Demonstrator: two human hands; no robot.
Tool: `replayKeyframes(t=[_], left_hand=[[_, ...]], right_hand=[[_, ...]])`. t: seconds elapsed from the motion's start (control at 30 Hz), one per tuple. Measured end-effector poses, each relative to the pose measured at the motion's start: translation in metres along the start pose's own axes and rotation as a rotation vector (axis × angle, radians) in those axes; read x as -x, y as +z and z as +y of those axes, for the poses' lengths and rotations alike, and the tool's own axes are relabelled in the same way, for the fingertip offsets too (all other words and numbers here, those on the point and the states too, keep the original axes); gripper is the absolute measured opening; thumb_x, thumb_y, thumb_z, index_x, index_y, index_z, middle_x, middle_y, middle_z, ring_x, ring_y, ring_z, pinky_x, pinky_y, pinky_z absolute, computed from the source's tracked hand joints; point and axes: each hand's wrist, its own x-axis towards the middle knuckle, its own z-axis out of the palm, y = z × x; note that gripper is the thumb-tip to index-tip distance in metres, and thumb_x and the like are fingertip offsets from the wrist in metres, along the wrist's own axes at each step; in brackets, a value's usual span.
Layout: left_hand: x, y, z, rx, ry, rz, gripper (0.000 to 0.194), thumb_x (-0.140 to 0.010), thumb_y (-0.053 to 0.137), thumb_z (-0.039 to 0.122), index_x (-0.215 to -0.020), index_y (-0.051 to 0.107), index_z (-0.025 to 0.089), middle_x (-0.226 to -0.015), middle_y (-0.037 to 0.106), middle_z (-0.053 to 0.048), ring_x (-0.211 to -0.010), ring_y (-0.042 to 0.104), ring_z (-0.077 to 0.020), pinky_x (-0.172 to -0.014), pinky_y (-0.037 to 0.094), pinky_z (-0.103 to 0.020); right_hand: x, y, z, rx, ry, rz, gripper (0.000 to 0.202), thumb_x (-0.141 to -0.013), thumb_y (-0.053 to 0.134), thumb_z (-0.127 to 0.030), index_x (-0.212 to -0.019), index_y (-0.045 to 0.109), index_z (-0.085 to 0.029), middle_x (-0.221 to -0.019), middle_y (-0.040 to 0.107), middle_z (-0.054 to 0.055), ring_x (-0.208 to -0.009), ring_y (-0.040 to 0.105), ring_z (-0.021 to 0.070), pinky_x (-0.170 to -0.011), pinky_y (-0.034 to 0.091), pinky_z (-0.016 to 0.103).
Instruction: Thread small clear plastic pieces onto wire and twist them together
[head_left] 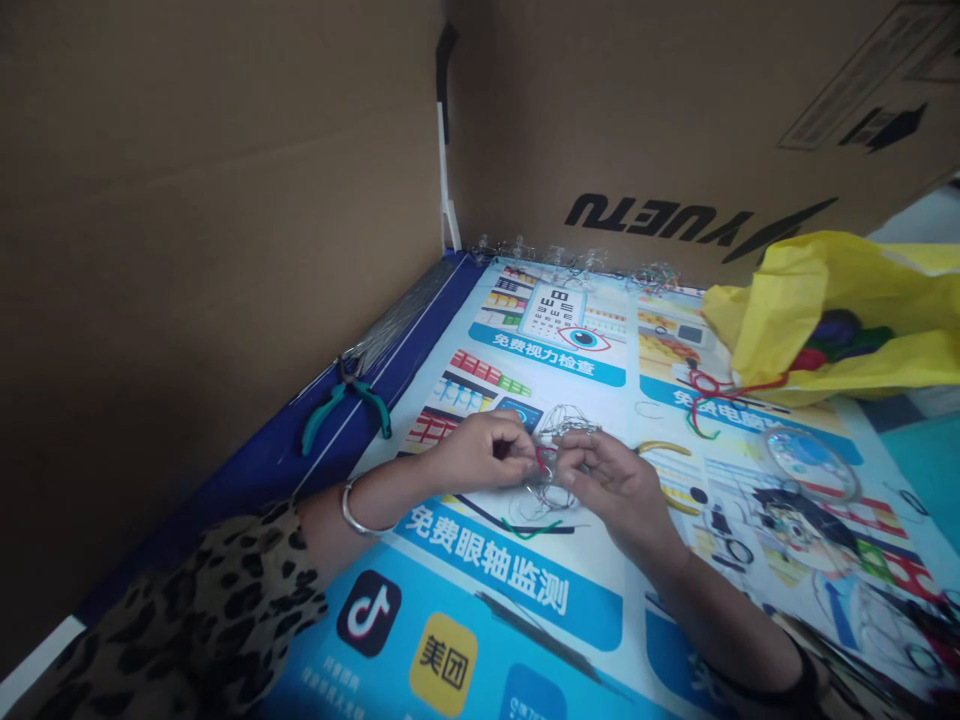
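Note:
A small openwork piece of bent silver wire [568,416] is between my two hands, low over the printed sheet. My left hand [484,452] is closed, thumb and fingers pinched at its left side, by a short red wire [544,460]. On the right, the fingertips of my right hand [611,478] pinch the same wire piece. The exact grip points are partly hidden by the fingers. A green wire [531,530] lies on the sheet just below. Yellow-handled pliers [681,500] rest beside my right hand, partly covered by it.
Teal-handled pliers [345,405] and a bundle of thin straight wires [401,320] lie at the left edge. Wire pieces [559,256] line the back. A yellow bag [780,300], red wire [705,382] and clear tape roll [851,470] are right. Cardboard walls [225,200] enclose the left and back.

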Motion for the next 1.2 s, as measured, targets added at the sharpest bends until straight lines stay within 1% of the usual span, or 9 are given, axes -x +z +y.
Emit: replayKeyframes(t=[0.1, 0.27, 0.47, 0.63, 0.7, 0.8, 0.93, 1.1, 1.2], left_hand=[[0.002, 0.004, 0.000, -0.089, 0.062, 0.078, 0.011, -0.070, 0.056, 0.008, -0.061, 0.055, 0.014, -0.064, 0.051, 0.002, -0.064, 0.048, -0.0094, -0.058, 0.038, -0.021], [0.005, 0.008, 0.002, -0.215, 0.223, 0.164, 0.009, -0.073, 0.053, 0.009, -0.067, 0.056, 0.015, -0.067, 0.053, -0.001, -0.066, 0.050, -0.0111, -0.058, 0.041, -0.022], [0.008, 0.009, 0.003, -0.337, 0.317, 0.192, 0.008, -0.076, 0.052, 0.010, -0.076, 0.059, 0.015, -0.071, 0.056, -0.004, -0.070, 0.054, -0.0129, -0.059, 0.045, -0.023], [0.010, 0.008, 0.006, -0.392, 0.342, 0.159, 0.008, -0.080, 0.052, 0.014, -0.079, 0.060, 0.015, -0.076, 0.057, -0.005, -0.073, 0.055, -0.0135, -0.061, 0.047, -0.025], [0.012, 0.005, 0.008, -0.365, 0.323, 0.194, 0.007, -0.081, 0.053, 0.015, -0.080, 0.059, 0.015, -0.076, 0.056, -0.005, -0.073, 0.055, -0.0136, -0.063, 0.047, -0.025], [0.017, -0.002, 0.010, -0.320, 0.258, 0.303, 0.005, -0.081, 0.054, 0.016, -0.079, 0.058, 0.016, -0.075, 0.054, -0.004, -0.074, 0.053, -0.0138, -0.065, 0.046, -0.026], [0.028, -0.012, 0.010, -0.271, 0.097, 0.406, 0.006, -0.081, 0.055, 0.016, -0.075, 0.058, 0.016, -0.073, 0.053, -0.001, -0.070, 0.051, -0.0118, -0.063, 0.043, -0.025], [0.039, -0.013, 0.012, -0.163, -0.105, 0.379, 0.010, -0.082, 0.051, 0.018, -0.074, 0.057, 0.016, -0.074, 0.052, 0.000, -0.072, 0.051, -0.0113, -0.066, 0.042, -0.025], [0.042, -0.009, 0.013, -0.062, -0.187, 0.327, 0.007, -0.081, 0.053, 0.020, -0.085, 0.057, 0.016, -0.080, 0.055, -0.002, -0.074, 0.052, -0.0120, -0.065, 0.043, -0.024]], right_hand=[[0.000, 0.001, -0.003, -0.059, 0.038, -0.023, 0.021, -0.077, 0.062, -0.023, -0.097, 0.056, -0.020, -0.065, 0.058, -0.003, -0.059, 0.052, 0.0101, -0.057, 0.043, 0.023], [0.000, 0.003, -0.008, -0.032, 0.040, -0.006, 0.022, -0.076, 0.064, -0.022, -0.097, 0.056, -0.020, -0.065, 0.058, -0.003, -0.058, 0.051, 0.0096, -0.054, 0.042, 0.022], [-0.002, 0.002, -0.012, 0.006, 0.068, -0.043, 0.029, -0.074, 0.065, -0.027, -0.100, 0.053, -0.019, -0.069, 0.060, -0.001, -0.062, 0.055, 0.0122, -0.056, 0.044, 0.024], [0.000, 0.006, -0.015, 0.044, 0.105, -0.056, 0.028, -0.074, 0.065, -0.028, -0.098, 0.055, -0.019, -0.074, 0.062, 0.001, -0.068, 0.058, 0.0143, -0.061, 0.047, 0.026], [0.001, 0.008, -0.016, 0.049, 0.094, -0.049, 0.024, -0.075, 0.064, -0.026, -0.096, 0.055, -0.020, -0.074, 0.061, 0.001, -0.069, 0.058, 0.0137, -0.063, 0.048, 0.026], [0.003, 0.010, -0.015, 0.043, 0.079, -0.041, 0.020, -0.076, 0.063, -0.024, -0.094, 0.056, -0.020, -0.072, 0.059, 0.000, -0.067, 0.056, 0.0124, -0.062, 0.047, 0.025], [0.004, 0.010, -0.011, 0.038, 0.073, -0.057, 0.020, -0.077, 0.063, -0.024, -0.095, 0.055, -0.019, -0.070, 0.059, 0.000, -0.065, 0.055, 0.0124, -0.060, 0.046, 0.025], [0.004, 0.009, -0.008, 0.002, 0.061, -0.062, 0.021, -0.077, 0.064, -0.023, -0.096, 0.054, -0.020, -0.073, 0.060, 0.001, -0.066, 0.056, 0.0127, -0.059, 0.046, 0.025], [0.004, 0.010, -0.007, -0.021, 0.052, -0.052, 0.022, -0.076, 0.065, -0.023, -0.095, 0.055, -0.021, -0.073, 0.061, 0.001, -0.066, 0.057, 0.0129, -0.060, 0.047, 0.025]])
